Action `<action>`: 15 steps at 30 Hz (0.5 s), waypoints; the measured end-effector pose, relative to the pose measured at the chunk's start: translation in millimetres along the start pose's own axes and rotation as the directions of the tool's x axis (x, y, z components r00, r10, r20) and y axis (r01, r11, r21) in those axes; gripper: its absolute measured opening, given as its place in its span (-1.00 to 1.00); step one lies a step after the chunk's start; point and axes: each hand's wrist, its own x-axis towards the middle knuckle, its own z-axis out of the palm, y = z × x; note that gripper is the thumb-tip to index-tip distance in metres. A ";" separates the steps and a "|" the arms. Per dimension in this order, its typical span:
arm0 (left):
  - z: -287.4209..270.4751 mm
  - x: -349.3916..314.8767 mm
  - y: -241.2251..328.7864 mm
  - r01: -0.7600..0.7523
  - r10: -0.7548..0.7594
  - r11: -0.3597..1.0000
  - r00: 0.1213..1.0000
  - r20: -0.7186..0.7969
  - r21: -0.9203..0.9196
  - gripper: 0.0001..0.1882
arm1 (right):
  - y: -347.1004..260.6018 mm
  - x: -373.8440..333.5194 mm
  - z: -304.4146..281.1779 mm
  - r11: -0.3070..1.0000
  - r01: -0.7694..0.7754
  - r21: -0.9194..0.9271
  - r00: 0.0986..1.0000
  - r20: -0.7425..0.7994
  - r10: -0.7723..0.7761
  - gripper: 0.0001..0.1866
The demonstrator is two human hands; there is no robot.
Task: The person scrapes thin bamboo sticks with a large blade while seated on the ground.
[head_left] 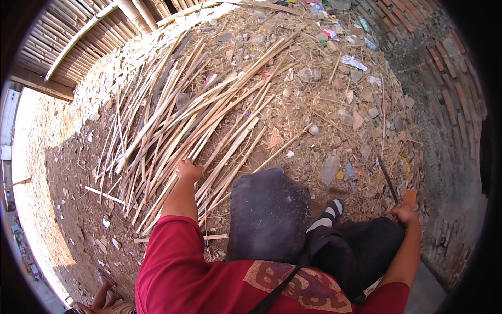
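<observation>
A loose heap of long, pale split bamboo strips (172,118) lies on the ground ahead and to the left. My left hand (188,170) reaches onto its near side, fingers closed around a strip among the others; the fingertips are partly hidden. Off to the right, beside my bent knee, my right hand (404,213) grips a knife with a long, narrow, dark blade (387,178) pointing away from me. The knife's handle is mostly covered by my fingers. A flat orange piece (409,198) shows right beside this hand; whether they touch I cannot tell.
Dark cloth (269,214) covers my left knee, and my sandalled foot (328,214) rests on the dirt. A rough brick wall (449,104) rises close on the right. Stones, straw and litter (354,63) cover the ground. A bamboo-slat structure (78,36) stands far left; another person's limbs (104,290) show lower left.
</observation>
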 end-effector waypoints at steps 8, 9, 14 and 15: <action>4.5 -2.7 -4.8 -0.029 0.027 0.999 0.996 -0.088 -0.029 -0.32 | -8.1 -4.9 3.2 0.999 -0.045 0.022 0.999 -0.014 0.045 0.01; 1.9 -1.8 -3.4 -0.029 0.027 0.999 0.996 -0.087 -0.026 -0.32 | -14.6 -9.7 4.6 0.998 -0.062 0.023 0.998 -0.026 0.062 0.01; -1.9 22.9 9.5 -0.193 0.174 0.980 0.954 -0.243 -0.057 -0.29 | -22.4 -16.6 5.2 0.998 -0.048 0.034 0.998 -0.030 0.049 -0.01; -3.7 27.0 14.8 -0.232 0.206 0.970 0.941 -0.270 -0.068 -0.28 | -22.5 -16.2 5.0 0.999 -0.038 0.034 0.999 -0.034 0.040 -0.03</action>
